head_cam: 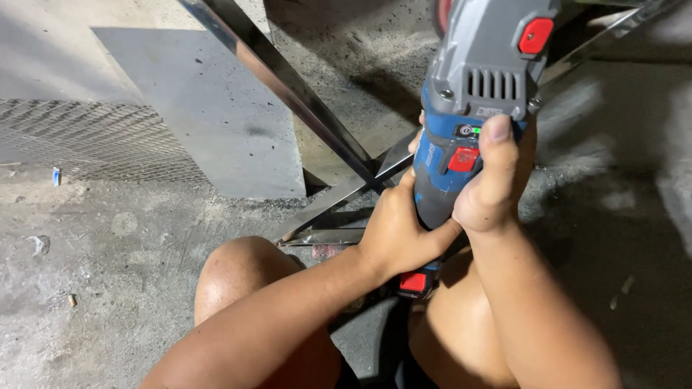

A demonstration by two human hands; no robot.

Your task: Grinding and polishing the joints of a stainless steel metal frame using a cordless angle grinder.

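Both hands clenching grinder [472,108] | right hand [494,180] sitting higher, left hand [393,230] lower | body pointing away toward metal bars [317,108] | disc probably above frame, hidden

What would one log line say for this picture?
left hand: grips grinder | right hand: grips grinder | below: crossed metal bars | floor: concrete

You've got a wire mesh sheet [94,140] left of frame, a flat grey metal plate [209,108] beside it, gritty concrete floor [108,288] lower left.
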